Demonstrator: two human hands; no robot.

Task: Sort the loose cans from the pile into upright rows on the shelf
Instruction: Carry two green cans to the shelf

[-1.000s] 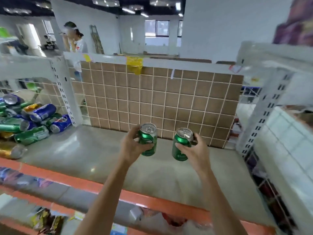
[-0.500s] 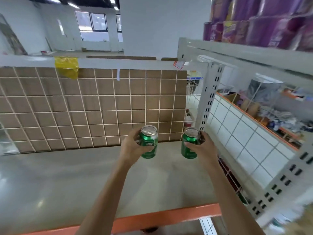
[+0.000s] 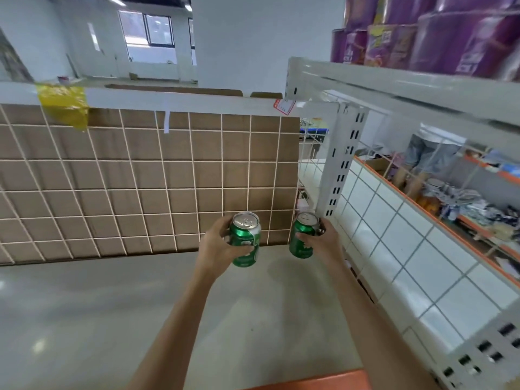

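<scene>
My left hand [image 3: 218,246] grips an upright green can [image 3: 245,240] by its side, held a little above the grey shelf board [image 3: 112,319]. My right hand [image 3: 323,242] grips a second upright green can [image 3: 303,236] close to the shelf's back right corner, near the white slotted post [image 3: 342,167]. Whether that can touches the board I cannot tell. The two cans are about a can's width apart. The pile of loose cans is out of view.
A brown wire-grid back panel [image 3: 140,181] closes the rear of the shelf. A white wire-grid side wall [image 3: 408,249] runs along the right. The orange front edge [image 3: 315,382] shows at the bottom. Purple packs [image 3: 422,35] sit on the upper shelf.
The view has swung right, so the can pile at the left has left the frame. Both hands have carried their cans toward the back right corner of the shelf.
</scene>
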